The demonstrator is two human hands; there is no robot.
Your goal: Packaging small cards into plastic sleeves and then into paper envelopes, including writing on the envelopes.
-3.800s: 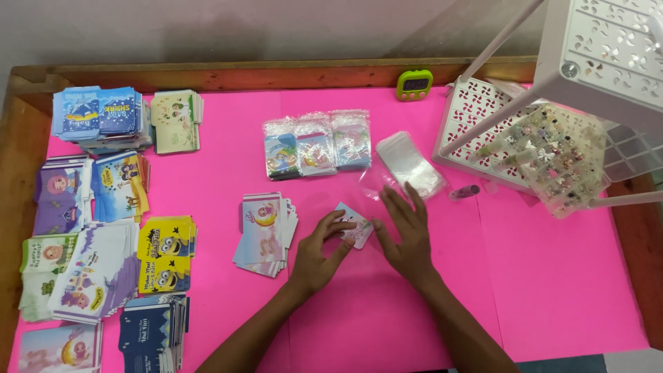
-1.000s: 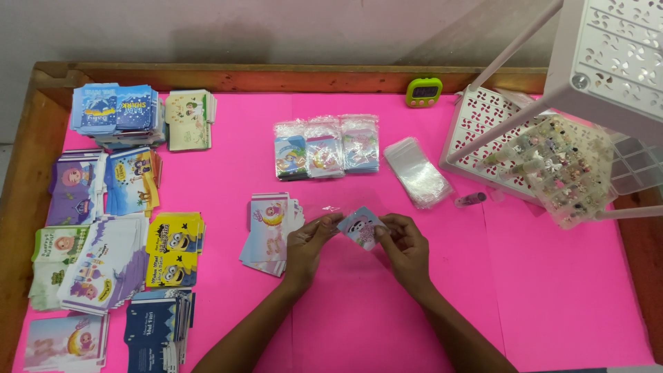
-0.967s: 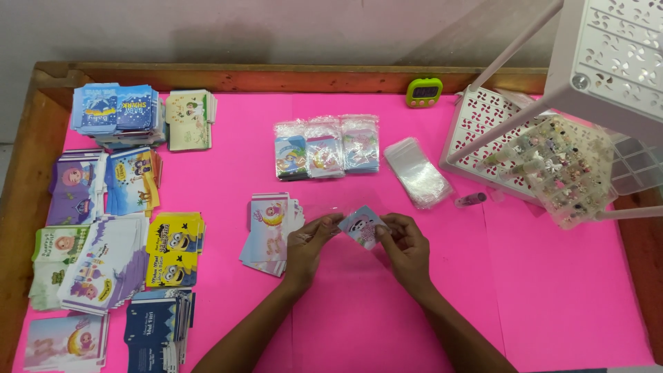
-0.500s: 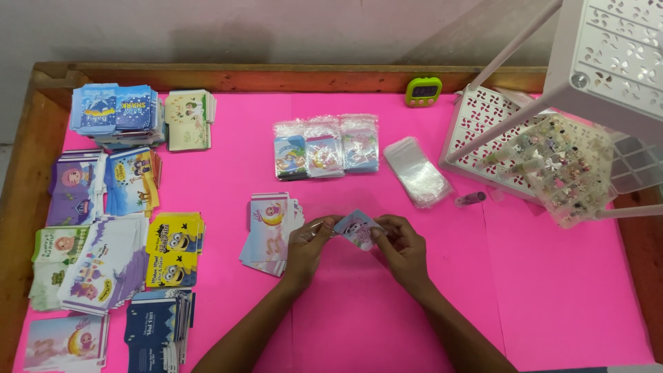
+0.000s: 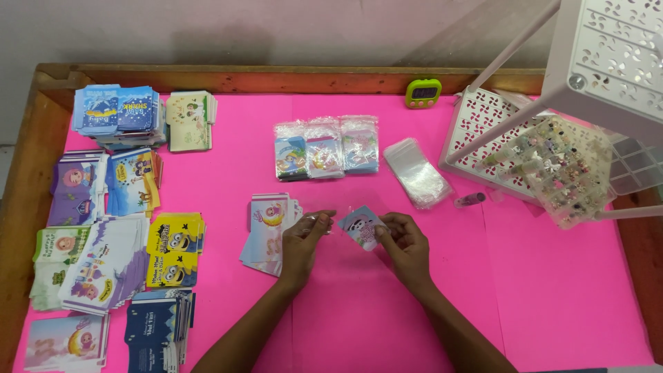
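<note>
Pinching a small illustrated card (image 5: 362, 226) in its clear plastic sleeve (image 5: 343, 222), my right hand (image 5: 404, 243) grips one edge — my left hand (image 5: 302, 242) pinches the sleeve's other end. Both hover just above the pink table (image 5: 552, 290), beside a fanned stack of pastel cards (image 5: 266, 231).

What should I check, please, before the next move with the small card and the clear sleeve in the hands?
1. Small card held firmly by the right hand: ok, fingertips pinch its right edge.
2. Left hand grips the clear sleeve: ok, pinched at the fingertips.
3. Sleeve mouth open toward the card: cannot tell, the plastic is too transparent.
4. Card inside the sleeve or outside: cannot tell.
5. Stack of cards within reach: ok, it lies just left of the left hand.
6. Pile of empty sleeves within reach: ok, above the right hand on the pink mat.
</note>
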